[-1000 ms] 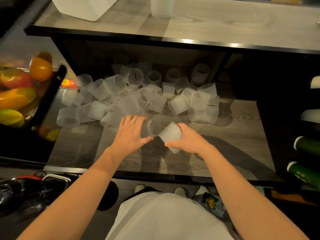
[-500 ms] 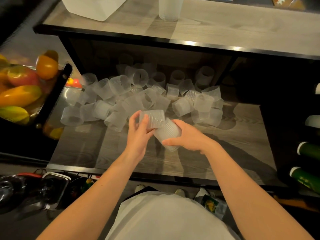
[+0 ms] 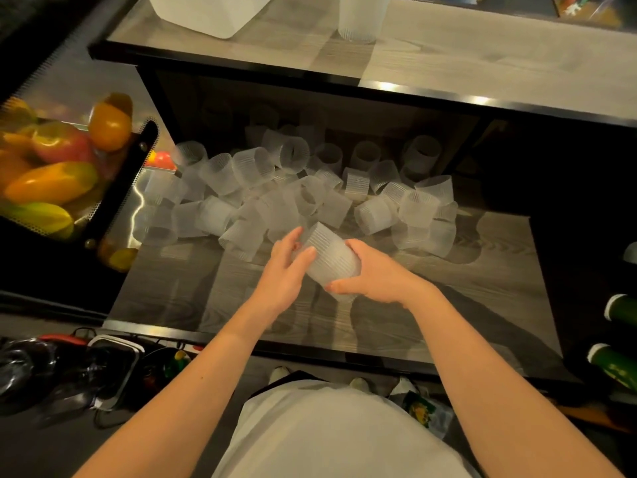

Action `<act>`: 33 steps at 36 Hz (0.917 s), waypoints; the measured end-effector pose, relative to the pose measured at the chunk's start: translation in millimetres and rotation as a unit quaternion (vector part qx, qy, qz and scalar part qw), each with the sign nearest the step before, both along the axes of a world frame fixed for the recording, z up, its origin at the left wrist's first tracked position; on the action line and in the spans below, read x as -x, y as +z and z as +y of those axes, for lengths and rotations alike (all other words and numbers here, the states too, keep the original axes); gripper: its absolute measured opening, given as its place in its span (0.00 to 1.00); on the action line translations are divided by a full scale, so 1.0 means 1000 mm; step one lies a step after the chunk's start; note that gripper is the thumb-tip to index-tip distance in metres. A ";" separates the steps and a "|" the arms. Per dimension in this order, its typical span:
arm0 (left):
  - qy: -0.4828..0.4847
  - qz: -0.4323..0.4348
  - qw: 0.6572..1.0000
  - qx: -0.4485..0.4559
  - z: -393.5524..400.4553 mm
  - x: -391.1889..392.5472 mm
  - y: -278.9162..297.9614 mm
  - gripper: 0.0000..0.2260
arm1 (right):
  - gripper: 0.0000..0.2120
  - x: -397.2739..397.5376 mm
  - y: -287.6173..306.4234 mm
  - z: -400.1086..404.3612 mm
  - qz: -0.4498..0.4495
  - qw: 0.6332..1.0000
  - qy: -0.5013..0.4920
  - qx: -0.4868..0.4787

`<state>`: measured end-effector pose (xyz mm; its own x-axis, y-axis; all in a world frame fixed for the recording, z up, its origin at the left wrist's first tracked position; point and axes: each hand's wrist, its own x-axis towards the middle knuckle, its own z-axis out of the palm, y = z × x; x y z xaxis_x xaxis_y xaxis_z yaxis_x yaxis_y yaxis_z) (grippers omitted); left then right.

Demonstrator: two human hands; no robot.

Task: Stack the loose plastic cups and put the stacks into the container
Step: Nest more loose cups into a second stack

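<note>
Both forearms reach in from the bottom of the frame and meet at centre. The right hand [image 3: 375, 274] wraps its curled fingers around a tilted short stack of ribbed cups [image 3: 331, 258]; the left hand [image 3: 284, 270] lies against the stack's upper left side with fingers nearly straight, thumb on the ribs. A heap of loose cups [image 3: 275, 188] lies on its sides across the lower shelf [image 3: 193, 288] just above the hands. At the top left edge stands the white container [image 3: 210, 12], its contents out of view; a tall cup stack [image 3: 358, 15] stands right of it. Half a second ago the left hand held a separate cup at the stack's mouth; now it sits nested.
</note>
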<state>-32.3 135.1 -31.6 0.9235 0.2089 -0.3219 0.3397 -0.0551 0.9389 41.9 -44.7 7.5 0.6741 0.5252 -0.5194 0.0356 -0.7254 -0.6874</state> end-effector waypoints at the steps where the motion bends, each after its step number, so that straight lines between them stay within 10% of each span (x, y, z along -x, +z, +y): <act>1: -0.033 0.004 0.999 -0.026 -0.001 0.001 0.002 0.26 | 0.47 0.001 0.000 0.000 0.000 1.000 0.000 -0.004; 5: -0.124 0.000 0.986 -0.109 -0.006 0.009 0.002 0.24 | 0.50 0.003 0.000 0.000 0.003 1.000 0.015 -0.012; 10: -0.036 -0.079 0.894 -0.439 0.008 0.042 -0.026 0.26 | 0.45 0.002 -0.005 0.000 -0.011 1.000 -0.019 0.008; 15: -0.110 0.086 0.827 -0.545 0.025 0.063 -0.074 0.26 | 0.45 0.003 -0.011 0.005 0.011 1.000 -0.005 0.021; 25: 0.012 0.080 0.907 -0.413 0.039 0.041 -0.070 0.13 | 0.44 0.007 -0.019 0.023 0.028 0.997 0.066 0.042; 29: 0.201 0.087 0.963 -0.155 0.043 0.031 -0.043 0.12 | 0.45 0.003 -0.020 0.028 0.020 0.992 0.100 0.071; 33: 0.324 0.041 0.940 0.099 0.048 0.022 -0.022 0.13 | 0.45 0.000 -0.016 0.033 0.016 0.985 0.144 0.091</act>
<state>-53.8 183.2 -53.4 0.5933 0.6478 -0.4779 0.3123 0.3619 0.8783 42.1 -11.5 -8.3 0.4927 0.5878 -0.6417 0.2379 -0.8003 -0.5504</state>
